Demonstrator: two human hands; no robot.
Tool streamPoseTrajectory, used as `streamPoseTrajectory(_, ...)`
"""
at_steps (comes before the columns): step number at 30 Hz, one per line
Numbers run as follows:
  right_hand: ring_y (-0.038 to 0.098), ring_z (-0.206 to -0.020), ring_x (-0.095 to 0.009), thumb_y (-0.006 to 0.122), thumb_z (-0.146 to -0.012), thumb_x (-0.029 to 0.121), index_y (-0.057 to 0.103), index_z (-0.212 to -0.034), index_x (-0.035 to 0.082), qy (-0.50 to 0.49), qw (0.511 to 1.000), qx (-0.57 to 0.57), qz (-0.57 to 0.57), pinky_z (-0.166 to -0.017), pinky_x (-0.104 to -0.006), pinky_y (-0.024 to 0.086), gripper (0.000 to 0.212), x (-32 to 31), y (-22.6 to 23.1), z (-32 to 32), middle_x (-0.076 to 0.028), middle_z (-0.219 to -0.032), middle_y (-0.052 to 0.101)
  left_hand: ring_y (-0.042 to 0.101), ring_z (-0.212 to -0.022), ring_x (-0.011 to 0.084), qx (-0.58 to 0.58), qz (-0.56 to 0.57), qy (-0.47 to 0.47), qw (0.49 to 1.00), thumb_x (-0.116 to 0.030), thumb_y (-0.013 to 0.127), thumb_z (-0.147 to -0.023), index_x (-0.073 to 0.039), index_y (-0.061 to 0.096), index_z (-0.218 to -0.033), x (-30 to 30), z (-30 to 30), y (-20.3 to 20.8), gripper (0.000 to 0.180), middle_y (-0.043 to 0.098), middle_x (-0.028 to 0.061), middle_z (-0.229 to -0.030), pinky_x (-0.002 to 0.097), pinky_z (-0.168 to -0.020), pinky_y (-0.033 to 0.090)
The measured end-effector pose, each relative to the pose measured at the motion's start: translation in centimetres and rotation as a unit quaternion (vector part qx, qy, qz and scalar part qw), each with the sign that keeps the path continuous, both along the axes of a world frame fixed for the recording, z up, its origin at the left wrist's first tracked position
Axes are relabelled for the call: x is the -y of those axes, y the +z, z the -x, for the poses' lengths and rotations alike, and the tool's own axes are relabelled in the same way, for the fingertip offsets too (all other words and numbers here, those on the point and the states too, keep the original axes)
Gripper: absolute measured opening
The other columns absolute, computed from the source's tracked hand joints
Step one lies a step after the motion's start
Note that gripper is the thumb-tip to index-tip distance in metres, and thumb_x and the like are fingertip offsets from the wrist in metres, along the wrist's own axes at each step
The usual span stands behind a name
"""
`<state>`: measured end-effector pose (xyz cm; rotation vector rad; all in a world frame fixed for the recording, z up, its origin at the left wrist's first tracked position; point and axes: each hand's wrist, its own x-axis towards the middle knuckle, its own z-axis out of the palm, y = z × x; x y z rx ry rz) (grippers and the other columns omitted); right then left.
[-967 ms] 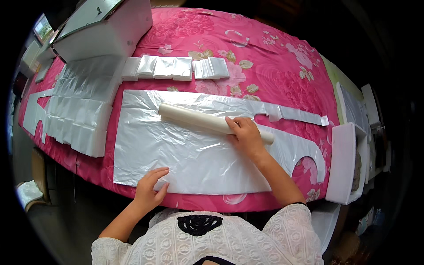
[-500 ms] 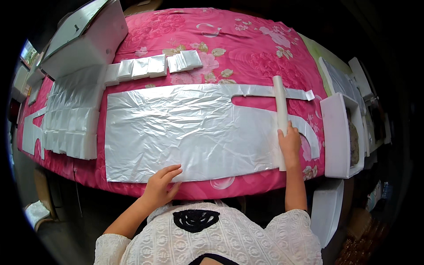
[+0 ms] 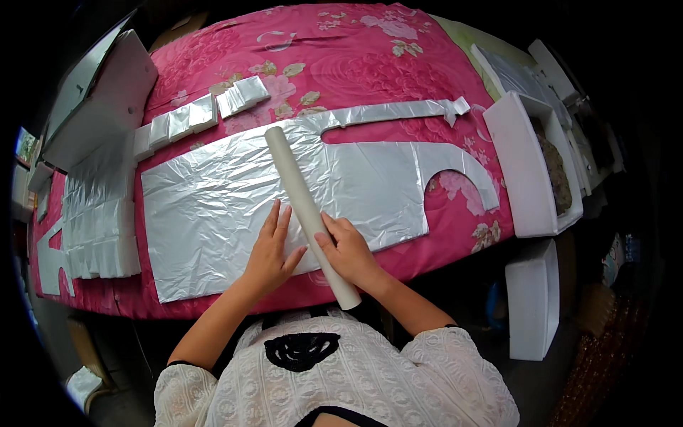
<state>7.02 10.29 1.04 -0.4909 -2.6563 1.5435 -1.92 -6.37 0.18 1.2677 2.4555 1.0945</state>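
Observation:
A thin silvery plastic apron (image 3: 213, 213), with long straps and curved cutouts at its right end, lies flat and slightly wrinkled. Slanting across its middle is a pale, smooth roller-like tube (image 3: 302, 199), its near end reaching past the sheet's edge toward my body. My right hand (image 3: 348, 252) grips the tube from its right side, thumb against it; the fingers' undersides are hidden. To the left of the tube, my left hand (image 3: 270, 245) is open over the apron's near part, fingers apart and holding nothing.
Folded plastic bundles (image 3: 99, 235) are stacked at the left, and smaller packets (image 3: 192, 117) line up behind the apron. A white foam box (image 3: 99, 99) stands far left. Another foam box (image 3: 523, 171) sits at the right edge. Pink floral cloth (image 3: 370, 64) covers the table.
My right hand has brought the tube leftward from the apron's right end, and it now slants. My left hand has shifted slightly toward it. The view has turned a little.

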Motion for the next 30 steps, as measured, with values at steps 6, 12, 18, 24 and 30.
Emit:
streamPoseTrajectory(6,0.032,-0.129,-0.032,0.049,-0.087,0.021,0.044,-0.127,-0.003,0.066,0.936,-0.127,-0.321,-0.107,-0.0403,0.023,0.047,-6.8,-4.5,0.8,-0.018,-0.138,0.037,0.007,-0.135,0.0457,-0.046,0.036,-0.01,0.998,-0.035,0.062,-0.079,-0.004,0.015,-0.143,-3.2,0.5,-1.7,0.085,-0.002,0.0291,-0.146,0.0471,-0.108,0.018)
streamPoseTrajectory(12,0.042,-0.123,-0.033,0.045,-0.088,0.017,0.048,-0.122,-0.006,-0.148,0.897,-0.028,-0.415,-0.104,-0.0374,0.031,0.042,-26.1,-5.1,-3.2,-0.021,-0.13,0.046,0.006,-0.136,0.0444,-0.086,0.045,-0.03,0.995,-0.032,0.063,-0.077,-0.004,0.023,-0.14,-5.4,-0.4,-1.1,0.08,0.003,0.0281,-0.146,0.0472,-0.108,0.016)
streamPoseTrajectory(18,0.058,-0.101,-0.03,0.054,-0.081,0.012,0.063,-0.103,0.003,-0.232,0.85,-0.071,-0.468,-0.088,-0.0371,0.045,0.025,-32.0,-5.7,-7.5,-0.015,-0.109,0.062,0.006,-0.135,0.0448,-0.092,0.067,-0.014,0.993,-0.027,0.064,-0.075,-0.002,0.034,-0.135,-7.2,-1.2,-0.3,0.071,0.007,0.0267,-0.147,0.0475,-0.109,0.016)
streamPoseTrajectory(24,0.06,-0.069,-0.025,0.066,-0.069,0.004,0.056,-0.074,0.004,-0.251,0.839,-0.199,-0.44,-0.063,-0.0362,0.046,0.012,-25.8,-1.1,-5.0,-0.008,-0.072,0.061,0.004,-0.136,0.0421,-0.079,0.07,-0.011,0.994,-0.024,0.061,-0.077,-0.004,0.031,-0.136,-8.1,-1.6,-0.1,0.069,0.006,0.0243,-0.148,0.0464,-0.109,0.013)
streamPoseTrajectory(30,0.058,-0.063,-0.015,0.066,-0.072,0.001,0.055,-0.079,0.002,-0.045,0.981,-0.188,-0.027,-0.059,-0.0263,0.046,0.013,-8.0,3.1,-1.8,-0.006,-0.072,0.06,0.047,-0.115,0.0294,0.39,-0.209,-0.003,0.897,-0.019,0.06,-0.085,0.0,0.027,-0.137,-7.9,-2.8,2.3,0.064,0.032,0.0232,-0.137,0.0377,-0.092,0.042)
